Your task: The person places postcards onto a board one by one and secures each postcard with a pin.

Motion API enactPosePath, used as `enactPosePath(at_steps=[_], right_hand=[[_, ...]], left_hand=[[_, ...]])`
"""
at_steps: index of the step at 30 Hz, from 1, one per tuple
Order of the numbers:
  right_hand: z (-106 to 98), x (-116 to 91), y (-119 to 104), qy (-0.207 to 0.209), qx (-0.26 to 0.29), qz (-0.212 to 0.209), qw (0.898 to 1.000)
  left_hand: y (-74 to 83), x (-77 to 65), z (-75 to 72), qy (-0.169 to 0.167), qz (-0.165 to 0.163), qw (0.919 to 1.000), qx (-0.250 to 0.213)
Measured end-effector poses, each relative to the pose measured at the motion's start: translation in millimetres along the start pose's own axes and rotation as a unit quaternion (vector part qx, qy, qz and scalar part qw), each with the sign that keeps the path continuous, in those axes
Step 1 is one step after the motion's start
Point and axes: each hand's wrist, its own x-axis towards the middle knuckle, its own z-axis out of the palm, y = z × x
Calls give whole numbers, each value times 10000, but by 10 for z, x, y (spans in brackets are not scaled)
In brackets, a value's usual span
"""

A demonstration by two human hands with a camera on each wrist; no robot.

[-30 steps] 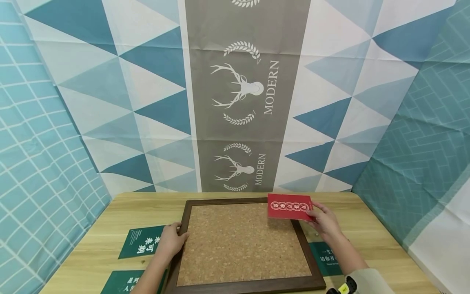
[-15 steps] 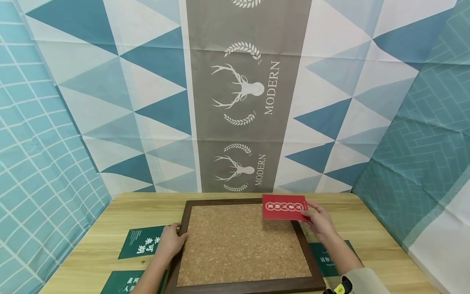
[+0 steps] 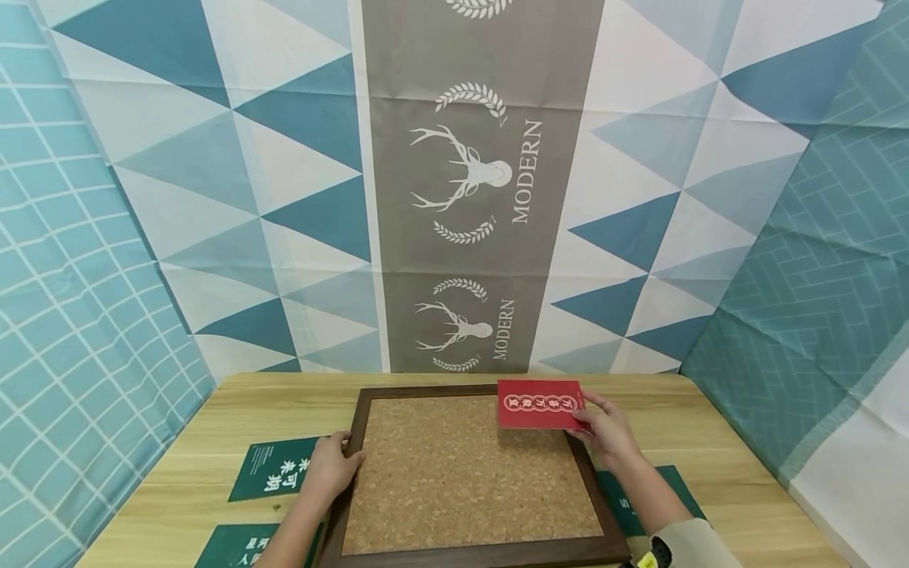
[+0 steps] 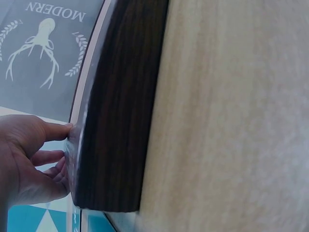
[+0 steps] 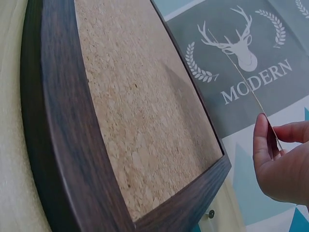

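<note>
A cork board (image 3: 461,481) in a dark brown wooden frame lies on the table. My left hand (image 3: 332,467) grips the frame's left side, thumb at its inner edge. From the left wrist view, that hand's fingertips (image 4: 62,129) meet the outer side of the frame (image 4: 123,106). A red card (image 3: 540,405) with a row of white characters is pinched at its right end by my right hand (image 3: 607,434), over the board's far right corner. The right wrist view shows the card edge-on between thumb and fingers, raised above the cork (image 5: 140,106).
Two green cards, one farther (image 3: 266,469) and one nearer (image 3: 230,544), lie left of the board. Another green card (image 3: 675,493) lies right of it, partly under my right forearm. A small metal pin (image 5: 211,213) is by the frame's corner. A patterned wall covering (image 3: 469,237) stands behind the table.
My right hand has moved left with the red card, bringing it farther over the cork board, and slightly nearer. The left hand stays on the frame.
</note>
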Motion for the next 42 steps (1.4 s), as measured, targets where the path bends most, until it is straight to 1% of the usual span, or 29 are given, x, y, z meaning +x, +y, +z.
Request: enactPosePath(at_steps=[9, 20, 29, 35, 42], right_hand=[[84, -11, 16, -57, 27, 62, 10000], [183, 9, 34, -125, 115, 4, 9999], [247, -14, 47, -84, 171, 49, 9998], [316, -19, 60, -119, 29, -39, 9999], [396, -16, 83, -194, 82, -78, 9997]], left_hand=[[11, -14, -8, 18, -10, 10000, 22], [20, -23, -8, 30, -4, 10000, -9], [39, -33, -17, 31, -23, 10000, 5], [37, -29, -14, 23, -41, 10000, -9], [26, -27, -13, 34, -24, 10000, -18]])
